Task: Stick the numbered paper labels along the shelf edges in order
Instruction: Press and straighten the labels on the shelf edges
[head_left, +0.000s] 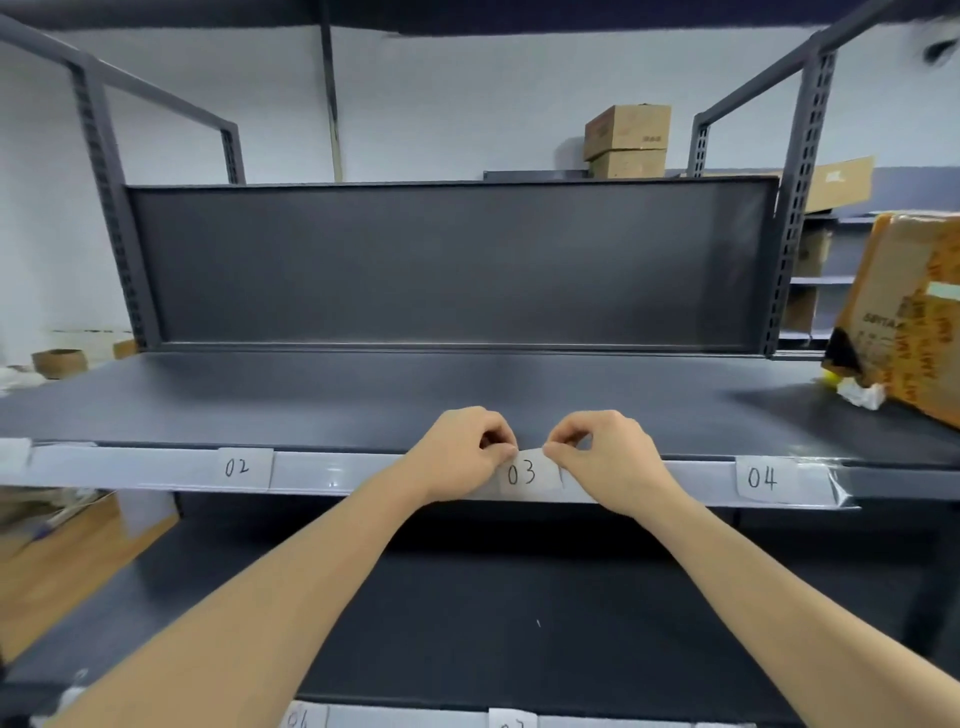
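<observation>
Grey metal shelf (363, 395) fills the view, white wall behind it, and along its front runs a pale edge strip (332, 473). Both hands are up at that strip. The left hand (467, 452) is curled, thumb and forefinger pinching the top left corner of the 03 label (524, 475). The right hand (602, 452) mirrors it, fingers curled and pinching the top right corner. The paper hangs down from the fingertips (553, 449), flat against the strip. Its digits stand upright and read left to right. Its longer side looks to run along the shelf edge, though the knuckles hide both upper corners.

Out past the left hand's knuckles, well apart, the 02 label (239, 467) sits on the same strip, also upright. Past the right hand, equally far off, is the 04 label (762, 478).

Beyond the fingers and far to the right, a taped cardboard box (914, 312) rests on the shelf. Two stacked cartons (626, 140) show behind the rack. Below the wrists, more paper labels (511, 719) peek from the lower shelf's edge, cut off by the frame.
</observation>
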